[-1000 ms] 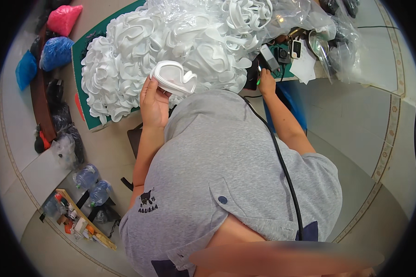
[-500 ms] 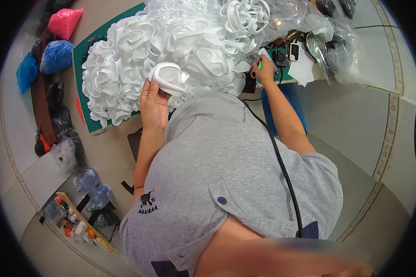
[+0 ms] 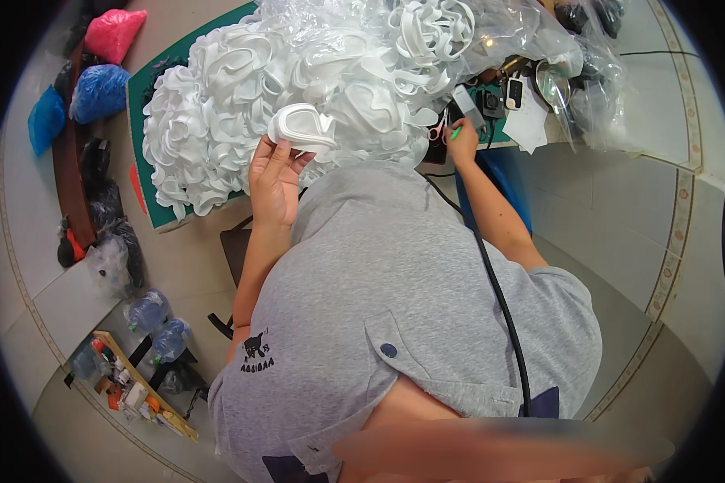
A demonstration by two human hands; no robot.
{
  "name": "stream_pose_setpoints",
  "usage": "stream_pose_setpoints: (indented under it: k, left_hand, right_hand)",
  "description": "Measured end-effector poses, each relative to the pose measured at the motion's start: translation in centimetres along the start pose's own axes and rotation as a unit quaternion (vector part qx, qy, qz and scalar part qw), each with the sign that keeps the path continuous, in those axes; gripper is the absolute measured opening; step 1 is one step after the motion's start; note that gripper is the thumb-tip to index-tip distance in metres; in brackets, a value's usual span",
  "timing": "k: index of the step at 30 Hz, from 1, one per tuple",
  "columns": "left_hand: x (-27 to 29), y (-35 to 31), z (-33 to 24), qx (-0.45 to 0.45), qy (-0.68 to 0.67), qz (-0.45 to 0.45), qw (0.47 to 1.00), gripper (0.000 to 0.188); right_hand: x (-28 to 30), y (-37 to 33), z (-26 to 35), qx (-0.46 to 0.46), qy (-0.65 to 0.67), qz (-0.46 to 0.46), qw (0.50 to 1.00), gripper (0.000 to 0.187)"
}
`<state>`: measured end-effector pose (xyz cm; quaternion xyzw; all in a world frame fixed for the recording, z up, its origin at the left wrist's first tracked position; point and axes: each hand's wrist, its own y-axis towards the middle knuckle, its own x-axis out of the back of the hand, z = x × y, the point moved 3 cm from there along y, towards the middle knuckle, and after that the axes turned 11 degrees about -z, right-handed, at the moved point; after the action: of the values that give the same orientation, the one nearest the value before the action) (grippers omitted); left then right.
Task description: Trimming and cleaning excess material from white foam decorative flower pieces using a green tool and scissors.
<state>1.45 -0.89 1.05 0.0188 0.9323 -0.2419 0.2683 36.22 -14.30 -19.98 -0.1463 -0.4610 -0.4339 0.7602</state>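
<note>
My left hand [image 3: 275, 181] pinches a stack of white curved strap-like pieces [image 3: 304, 127] by its lower left edge, held up in front of the heap. Behind it a large heap of similar white curved pieces [image 3: 242, 72] covers much of the green table top [image 3: 166, 211]. At the table's right front, my right hand [image 3: 462, 145] has its fingers closed round a small bright green object [image 3: 457, 130], whose kind I cannot make out. Just left of those fingers are scissors with pinkish handles [image 3: 436, 134], beside a dark flat object [image 3: 435, 153].
Right of my right hand lie a grey box-like item [image 3: 467, 105], a small black device [image 3: 489, 102], a white sheet [image 3: 527, 121] and clear plastic bags [image 3: 596, 105]. A black cable [image 3: 491, 290] runs over my shirt. Coloured bags [image 3: 100, 97] stand at far left.
My right hand has drawn back slightly toward me with the green object, and the scissors beside it show more clearly. My left hand has shifted a little right, tilting the white stack.
</note>
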Motion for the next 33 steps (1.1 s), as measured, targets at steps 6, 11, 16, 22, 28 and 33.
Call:
stream_pose_setpoints:
  k: [6,11,16,22,28,33]
  left_hand:
    - [-1.0,-0.4,-0.4,0.005,0.030,0.016,0.999,0.022]
    - [-2.5,-1.3,-0.3,-0.006,0.056,0.073,0.996,0.021]
    - [-4.0,-2.1,-0.9,-0.032,0.058,0.136,0.989,0.020]
    - [-4.0,-3.1,-1.8,-0.030,0.047,0.093,0.994,0.030]
    - [-2.3,-3.0,-2.1,0.000,0.102,0.153,0.983,0.043]
    - [-2.0,-2.6,-2.0,0.016,0.096,0.094,0.991,0.029]
  right_hand:
    - [2.2,-0.5,5.1,0.091,0.060,-0.081,0.991,0.013]
    - [9.8,0.6,19.5,0.033,0.461,0.175,0.870,0.031]
    - [14.3,-0.2,28.3,0.162,0.536,0.340,0.755,0.023]
    - [14.1,-0.7,32.4,0.297,0.431,0.358,0.774,0.011]
    - [13.9,-0.6,34.1,0.318,0.436,0.476,0.694,0.017]
    - [14.2,-1.0,34.5,0.439,0.383,0.379,0.718,0.018]
